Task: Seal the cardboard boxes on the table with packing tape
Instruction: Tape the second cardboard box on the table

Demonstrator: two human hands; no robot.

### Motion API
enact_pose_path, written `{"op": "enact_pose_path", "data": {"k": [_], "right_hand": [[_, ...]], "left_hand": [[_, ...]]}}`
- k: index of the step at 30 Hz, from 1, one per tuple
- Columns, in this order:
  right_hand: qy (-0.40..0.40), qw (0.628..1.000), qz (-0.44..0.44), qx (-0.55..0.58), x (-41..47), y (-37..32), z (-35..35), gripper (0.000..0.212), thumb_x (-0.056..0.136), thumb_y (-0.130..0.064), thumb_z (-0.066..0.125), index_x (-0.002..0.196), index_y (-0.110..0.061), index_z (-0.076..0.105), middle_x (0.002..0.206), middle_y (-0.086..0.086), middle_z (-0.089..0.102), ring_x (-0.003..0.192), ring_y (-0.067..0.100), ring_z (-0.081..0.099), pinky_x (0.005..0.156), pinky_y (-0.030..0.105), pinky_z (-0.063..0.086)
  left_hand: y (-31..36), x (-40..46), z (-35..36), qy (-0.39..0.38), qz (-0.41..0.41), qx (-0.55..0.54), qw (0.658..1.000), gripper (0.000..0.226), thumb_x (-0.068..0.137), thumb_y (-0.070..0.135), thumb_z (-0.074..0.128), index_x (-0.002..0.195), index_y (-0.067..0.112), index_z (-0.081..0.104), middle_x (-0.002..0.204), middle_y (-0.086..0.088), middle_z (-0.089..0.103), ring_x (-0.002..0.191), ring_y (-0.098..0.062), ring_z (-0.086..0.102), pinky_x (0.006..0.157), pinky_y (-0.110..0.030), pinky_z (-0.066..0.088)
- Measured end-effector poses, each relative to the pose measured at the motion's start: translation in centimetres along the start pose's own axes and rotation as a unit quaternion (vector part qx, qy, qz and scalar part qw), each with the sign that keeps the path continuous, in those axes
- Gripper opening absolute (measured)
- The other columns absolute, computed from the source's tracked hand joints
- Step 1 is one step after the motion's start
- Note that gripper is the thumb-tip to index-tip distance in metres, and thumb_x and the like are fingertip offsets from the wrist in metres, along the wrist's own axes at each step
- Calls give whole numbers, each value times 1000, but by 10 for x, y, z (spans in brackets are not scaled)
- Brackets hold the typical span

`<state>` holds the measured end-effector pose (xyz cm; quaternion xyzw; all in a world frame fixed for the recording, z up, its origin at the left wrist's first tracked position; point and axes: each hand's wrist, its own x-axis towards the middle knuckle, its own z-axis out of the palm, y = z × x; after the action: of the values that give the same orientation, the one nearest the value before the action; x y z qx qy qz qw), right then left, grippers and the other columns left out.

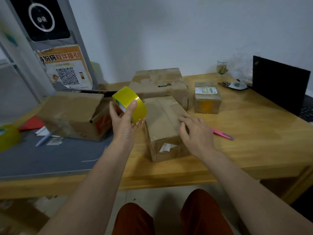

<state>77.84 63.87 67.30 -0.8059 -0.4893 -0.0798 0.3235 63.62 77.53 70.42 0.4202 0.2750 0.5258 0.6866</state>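
My left hand (122, 121) grips a yellow roll of packing tape (131, 102), held up just left of a small cardboard box (161, 119) at the table's middle. My right hand (194, 131) rests with relaxed fingers on the right part of that box's top, beside the centre seam. A larger box (159, 83) stands behind it. A small taped box with a label (207, 97) sits to the right. Another big box (71, 114) with a raised flap lies to the left.
A pink utility knife (222, 134) lies on the wooden table (254, 133) right of my hand. A second yellow tape roll (8, 134), a pen (43, 139) and red paper rest on a grey mat (50, 158). A black laptop (279, 85), glass (222, 68) and keys stand at back right.
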Motion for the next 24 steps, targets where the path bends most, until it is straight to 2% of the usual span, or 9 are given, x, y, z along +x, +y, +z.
{"op": "enact_pose_path", "data": {"k": [2, 5, 7, 8, 10, 13, 17, 22, 24], "right_hand": [[-23, 998, 6, 57, 4, 10, -3, 40, 101, -27, 37, 134, -19, 57, 146, -2, 48, 133, 15, 41, 107, 32, 33], [-49, 978, 87, 182, 11, 14, -4, 40, 98, -27, 47, 138, -21, 52, 148, -3, 44, 131, 12, 42, 108, 36, 37], [-57, 945, 158, 282, 14, 14, -2, 46, 98, -33, 49, 143, -22, 45, 141, -2, 49, 121, 13, 49, 98, 37, 47], [-59, 930, 183, 314, 14, 14, -1, 47, 99, -34, 48, 143, -21, 44, 135, -1, 52, 114, 13, 53, 88, 34, 50], [-63, 906, 214, 359, 14, 13, 0, 42, 101, -35, 46, 140, -20, 47, 116, -4, 57, 96, 8, 56, 68, 25, 47], [-51, 887, 220, 403, 11, 17, 3, 36, 102, -34, 44, 134, -21, 54, 106, -11, 59, 93, 2, 56, 66, 21, 44], [-43, 854, 248, 456, 10, 24, 5, 34, 101, -34, 47, 130, -21, 60, 120, -2, 65, 106, 13, 60, 77, 27, 49], [-79, 767, 309, 557, 9, 31, 2, 27, 101, -23, 48, 122, -22, 66, 118, 3, 69, 107, 20, 65, 88, 40, 55], [-95, 768, 329, 541, 6, 27, 6, 26, 101, -20, 49, 121, -21, 66, 112, 5, 70, 100, 21, 67, 84, 40, 56]], "left_hand": [[-1, 0, -5, 6, 3, -13, 1000, 95, 84, 25, 76, 157, 37, 16, 130, 11, 55, 115, -23, 63, 81, -41, 60], [-1, -1, -12, 2, -4, -50, 999, 86, 77, 35, 79, 151, 33, 35, 134, 3, 58, 111, -22, 64, 75, -37, 59], [-4, -8, -14, -9, -34, -61, 998, 78, 74, 41, 79, 143, 31, 46, 132, -1, 60, 106, -22, 65, 73, -37, 58], [-6, -11, -14, -10, -53, -68, 996, 73, 74, 42, 77, 141, 31, 49, 131, -2, 60, 106, -22, 64, 73, -36, 58], [-10, -16, -15, 1, -91, -104, 990, 62, 79, 42, 72, 137, 29, 52, 132, -5, 58, 111, -26, 61, 73, -35, 59], [-10, -19, -14, 10, -130, -166, 977, 41, 89, 39, 66, 126, 25, 56, 131, -10, 56, 116, -30, 58, 83, -37, 56], [-5, -25, -7, -20, -133, -176, 975, 56, 78, 43, 70, 128, 21, 57, 139, -12, 54, 117, -27, 58, 83, -35, 54], [17, -25, 13, -113, -101, -201, 968, 76, 69, 44, 81, 136, 19, 55, 138, -13, 58, 120, -30, 59, 76, -34, 57], [28, -25, 28, -172, -91, -205, 959, 98, 52, 42, 95, 136, 15, 53, 130, -16, 59, 114, -32, 60, 76, -37, 58]]}}
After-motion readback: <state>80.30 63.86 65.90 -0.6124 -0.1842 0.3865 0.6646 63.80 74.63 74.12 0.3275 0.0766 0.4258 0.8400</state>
